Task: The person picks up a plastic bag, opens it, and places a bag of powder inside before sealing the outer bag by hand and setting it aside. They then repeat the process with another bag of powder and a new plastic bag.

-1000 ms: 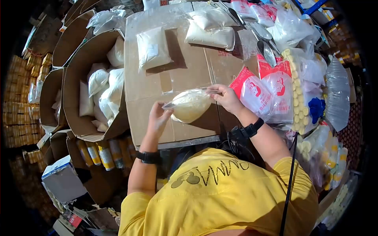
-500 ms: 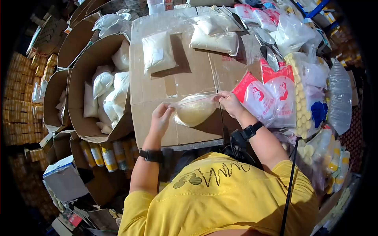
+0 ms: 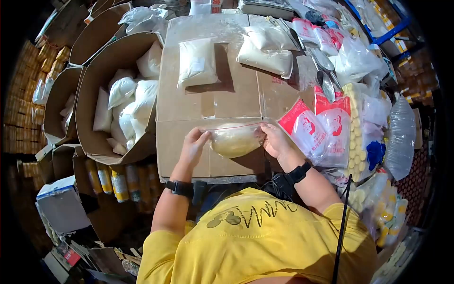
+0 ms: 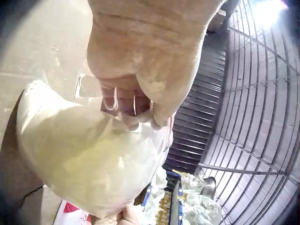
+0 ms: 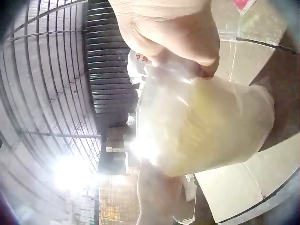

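Okay, left hand (image 3: 192,142) and right hand (image 3: 276,141) are pinching a rounded, cream-coloured, translucent plastic bag (image 3: 233,141) by its top corners over flat brown cardboard (image 3: 183,109); red-lined edge (image 3: 234,126) is running straighter than a second ago, so handling's looking steadier

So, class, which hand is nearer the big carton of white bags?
Left: the left hand is right of the carton; the right hand farther right, at the far end of the pale bag.
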